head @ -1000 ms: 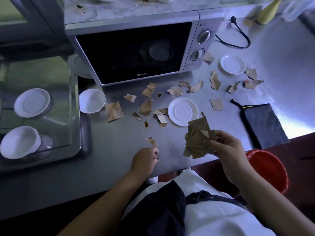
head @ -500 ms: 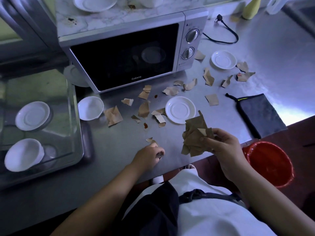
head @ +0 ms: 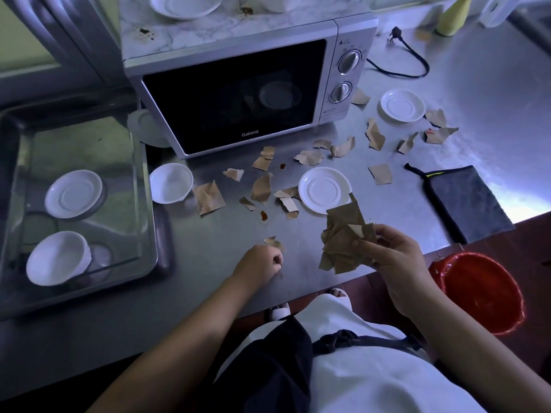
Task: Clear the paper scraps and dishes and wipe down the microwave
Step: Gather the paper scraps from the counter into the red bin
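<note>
Clock refs: 12 = far side of counter, 6 = the person.

Right hand (head: 393,260) at 5, raised over the near counter edge; fingers and thumb clamped on a bunch of brown scraps (head: 343,239); the bunch's top corner overlaps the near rim of the centre saucer (head: 325,189) in this view.

Left hand (head: 262,263) at 6, knuckles up, fingers curled down onto the steel counter (head: 208,278); can't tell whether anything is pinched under them; one small scrap (head: 274,242) lies just beyond the knuckles, at 12 from the hand.

Loose scraps (head: 208,198) scattered from 10 to 2 between the microwave front and the hands, thickest left of the centre saucer; more at 2 around the far saucer (head: 402,105).

Microwave (head: 238,93) at 12, door closed; a round dish shape shows dimly through the glass; top saucer (head: 186,4) sits on its stained top.

White bowl (head: 171,182) at 10, just beside the tray (head: 89,289); the tray at 9 holds a tray saucer (head: 73,193) and a tray bowl (head: 58,257).

Red-brown spot (head: 264,215) on the counter among the scraps.

Grey cloth (head: 465,201) flat at 3, near the counter edge; red bin (head: 483,293) at 4, below counter level, beside the right forearm; cable (head: 408,58) with loose plug at 1, right of the microwave.
</note>
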